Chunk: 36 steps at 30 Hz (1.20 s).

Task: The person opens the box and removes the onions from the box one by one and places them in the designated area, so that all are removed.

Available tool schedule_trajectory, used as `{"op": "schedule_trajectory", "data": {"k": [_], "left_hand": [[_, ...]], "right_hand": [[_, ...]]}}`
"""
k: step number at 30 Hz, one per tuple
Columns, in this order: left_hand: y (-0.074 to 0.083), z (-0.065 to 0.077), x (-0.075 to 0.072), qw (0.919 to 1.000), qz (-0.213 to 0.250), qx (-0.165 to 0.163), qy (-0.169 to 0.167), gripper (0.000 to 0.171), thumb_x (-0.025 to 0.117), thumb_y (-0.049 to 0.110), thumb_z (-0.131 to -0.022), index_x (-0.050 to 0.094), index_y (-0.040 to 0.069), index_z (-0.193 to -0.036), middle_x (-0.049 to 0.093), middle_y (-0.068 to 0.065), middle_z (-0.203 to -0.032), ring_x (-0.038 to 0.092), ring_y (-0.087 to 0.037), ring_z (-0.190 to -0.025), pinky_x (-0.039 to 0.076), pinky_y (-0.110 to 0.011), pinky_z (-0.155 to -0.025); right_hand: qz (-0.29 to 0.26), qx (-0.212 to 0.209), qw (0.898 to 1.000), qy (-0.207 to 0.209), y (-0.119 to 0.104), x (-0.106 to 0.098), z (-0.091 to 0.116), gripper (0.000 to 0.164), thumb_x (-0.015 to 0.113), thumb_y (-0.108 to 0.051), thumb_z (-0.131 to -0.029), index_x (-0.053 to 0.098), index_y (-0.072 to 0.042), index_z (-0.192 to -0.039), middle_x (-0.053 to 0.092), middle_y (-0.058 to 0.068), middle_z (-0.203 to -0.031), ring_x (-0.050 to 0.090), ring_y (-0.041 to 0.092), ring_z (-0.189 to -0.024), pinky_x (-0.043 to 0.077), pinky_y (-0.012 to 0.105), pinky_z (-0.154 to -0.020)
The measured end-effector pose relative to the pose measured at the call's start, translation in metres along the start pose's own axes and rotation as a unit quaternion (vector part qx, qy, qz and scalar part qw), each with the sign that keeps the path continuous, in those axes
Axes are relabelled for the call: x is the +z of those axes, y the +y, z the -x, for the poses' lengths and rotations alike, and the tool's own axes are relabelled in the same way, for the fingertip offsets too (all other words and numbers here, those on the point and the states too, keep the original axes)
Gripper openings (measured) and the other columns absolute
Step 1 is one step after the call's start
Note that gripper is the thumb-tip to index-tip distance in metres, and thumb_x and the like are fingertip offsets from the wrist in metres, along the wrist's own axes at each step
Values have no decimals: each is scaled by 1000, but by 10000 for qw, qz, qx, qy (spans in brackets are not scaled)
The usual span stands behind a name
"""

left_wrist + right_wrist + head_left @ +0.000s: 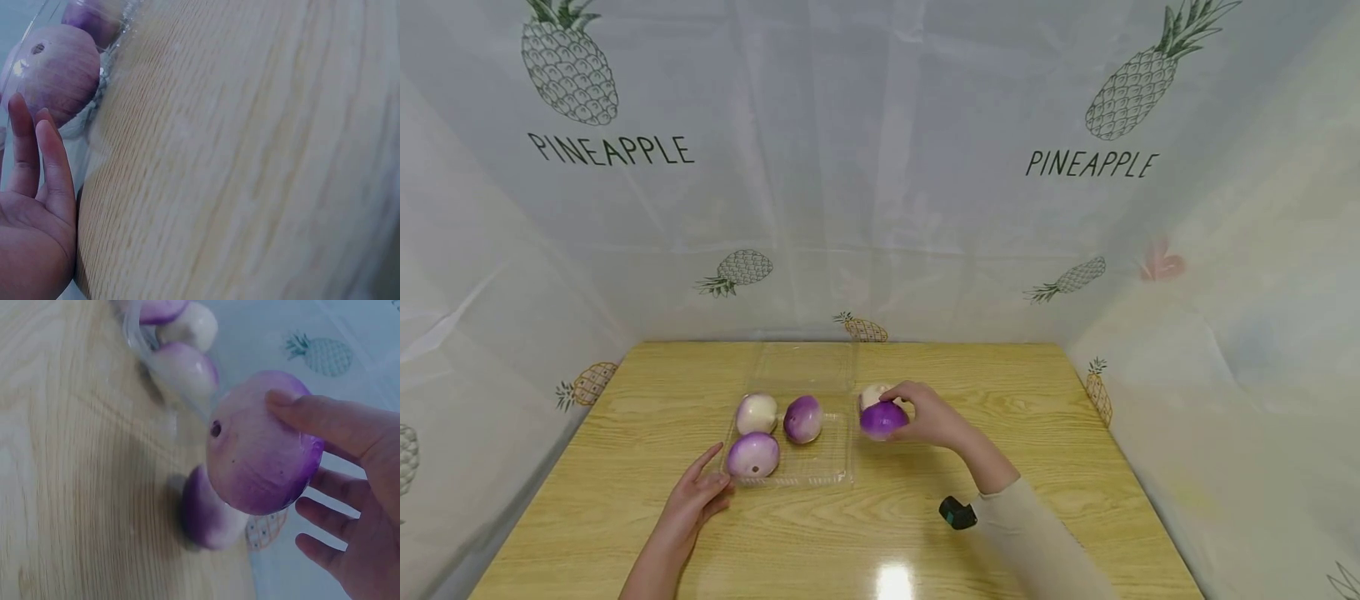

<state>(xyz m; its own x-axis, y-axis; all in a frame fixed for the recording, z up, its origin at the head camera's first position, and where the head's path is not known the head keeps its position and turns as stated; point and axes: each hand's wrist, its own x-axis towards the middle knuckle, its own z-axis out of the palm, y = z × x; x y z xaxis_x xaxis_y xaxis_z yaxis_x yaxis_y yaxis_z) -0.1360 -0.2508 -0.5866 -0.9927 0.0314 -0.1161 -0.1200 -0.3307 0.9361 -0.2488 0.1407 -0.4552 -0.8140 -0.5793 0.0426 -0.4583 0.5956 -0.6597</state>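
Observation:
In the head view my right hand [925,414] pinches a purple-and-white turnip [882,422] between thumb and fingers, just right of a clear plastic clamshell box [812,471]. The right wrist view shows this turnip [262,447] lifted off the table, a small dark hole in its side. Behind it another turnip [871,393] rests on the table. Three turnips lie in the box: a whitish one [757,414], a purple one [803,419] and a pale purple one [753,456]. My left hand [696,497], fingers extended, is at the box's front left corner.
The box's transparent lid [805,367] lies folded back toward the rear of the wooden table [985,383]. A pineapple-printed curtain [880,208] hangs behind the table and along both sides. A dark wrist device [958,512] sits by the right sleeve.

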Motion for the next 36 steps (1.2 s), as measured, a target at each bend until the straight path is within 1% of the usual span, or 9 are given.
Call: {"op": "schedule_trajectory", "data": {"k": [6,11,15,19,21,26,29,36], "left_hand": [[0,0,3,10000,-32,-67,53,50,57,-1,-96,47,31,-134,67,4,-87,65,-12,-83,55,-23,-68],[0,-1,3,9999,-98,-36,24,50,57,0,-96,47,32,-133,67,4,-86,64,-12,-84,55,-23,-69],[1,-1,3,9999,-103,10,-42,50,56,0,-97,47,31,-135,67,4,-87,64,-12,-85,55,-24,-69],[0,-3,2,9999,-119,24,-80,51,55,0,-97,45,29,-138,67,4,-87,65,-12,-85,56,-24,-70],[0,-3,1,9998,-140,27,-100,52,56,0,-97,44,28,-139,67,5,-87,65,-12,-86,56,-24,-71],[-1,-3,1,9999,-152,-28,-57,51,56,1,-97,46,33,-136,67,5,-87,65,-12,-86,56,-24,-71],[-1,-2,1,9999,-136,-25,42,51,57,0,-96,48,35,-133,66,4,-86,65,-12,-85,56,-24,-70],[-1,1,2,9999,-91,34,122,51,56,-1,-96,50,34,-132,66,3,-85,65,-13,-84,56,-25,-69]], "right_hand": [[275,98,9995,-119,14,-10,9,52,87,-11,-72,64,-4,-119,59,9,-116,50,38,-114,45,54,-94],[495,198,9984,-185,29,-15,14,53,88,-17,-72,65,-7,-119,59,6,-115,51,37,-112,45,49,-92],[702,298,9970,-156,40,-20,17,54,89,-20,-72,65,-7,-119,59,7,-115,51,33,-109,47,49,-89],[802,488,9955,-150,49,-26,17,54,88,-17,-73,64,-6,-120,59,9,-118,49,33,-110,46,50,-91],[839,572,9948,-98,53,-27,17,52,87,-14,-73,65,-6,-119,59,10,-118,49,34,-110,46,51,-92],[769,948,9923,193,61,-28,15,54,87,-7,-71,65,-7,-120,58,10,-121,47,38,-114,45,54,-94],[708,1054,9910,422,66,-24,11,56,88,-7,-70,65,-8,-120,59,9,-123,46,38,-115,46,54,-93],[855,900,9863,1086,84,-6,3,56,91,-7,-65,67,-7,-116,61,10,-119,49,34,-110,44,52,-95]]}}
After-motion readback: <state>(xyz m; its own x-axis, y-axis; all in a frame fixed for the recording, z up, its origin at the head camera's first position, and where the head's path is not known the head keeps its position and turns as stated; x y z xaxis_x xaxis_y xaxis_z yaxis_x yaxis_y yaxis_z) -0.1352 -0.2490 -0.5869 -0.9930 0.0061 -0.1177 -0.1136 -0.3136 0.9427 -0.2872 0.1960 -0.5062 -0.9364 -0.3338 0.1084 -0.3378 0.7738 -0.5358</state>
